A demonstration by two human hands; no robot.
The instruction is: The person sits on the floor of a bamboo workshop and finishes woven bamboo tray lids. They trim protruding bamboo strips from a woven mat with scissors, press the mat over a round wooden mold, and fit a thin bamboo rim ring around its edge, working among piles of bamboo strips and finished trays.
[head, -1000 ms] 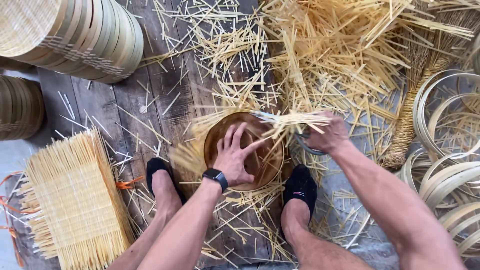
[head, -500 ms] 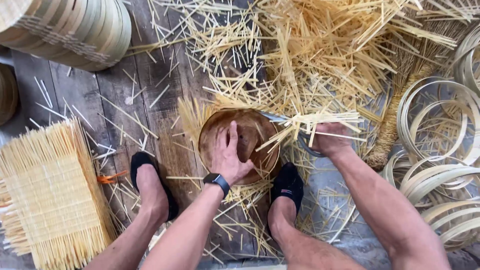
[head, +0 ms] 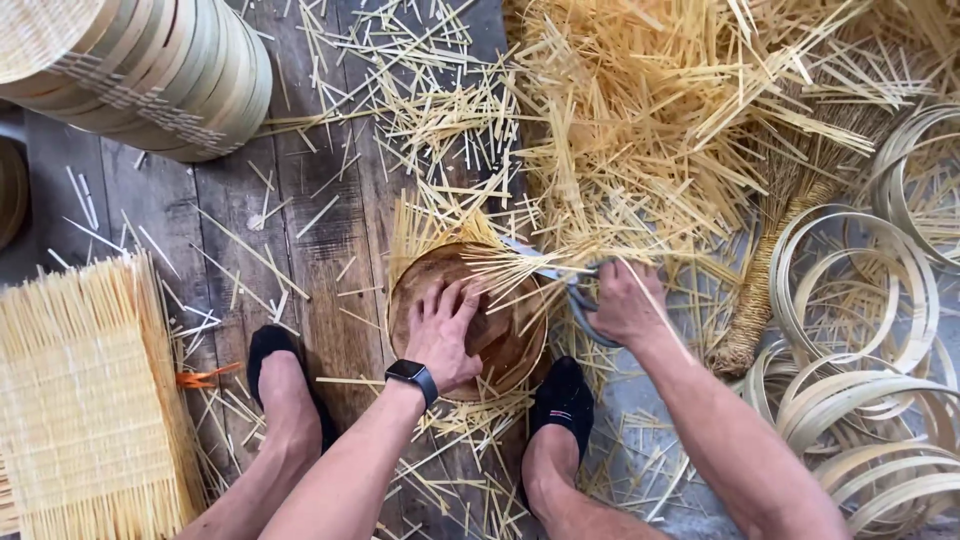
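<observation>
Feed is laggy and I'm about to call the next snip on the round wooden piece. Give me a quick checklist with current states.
1. Left hand flat on the round wooden disc, pinning it: ok.
2. Right hand gripping the shears: ok.
3. Blades aimed at the bamboo strips overhanging the disc edge: ok.
4. Left fingers clear of the blades: cannot tell, strips hide the tips.
5. Feet off the cutting line: ok, either side of the disc.
6. Blades open or closed: cannot tell.
</observation>
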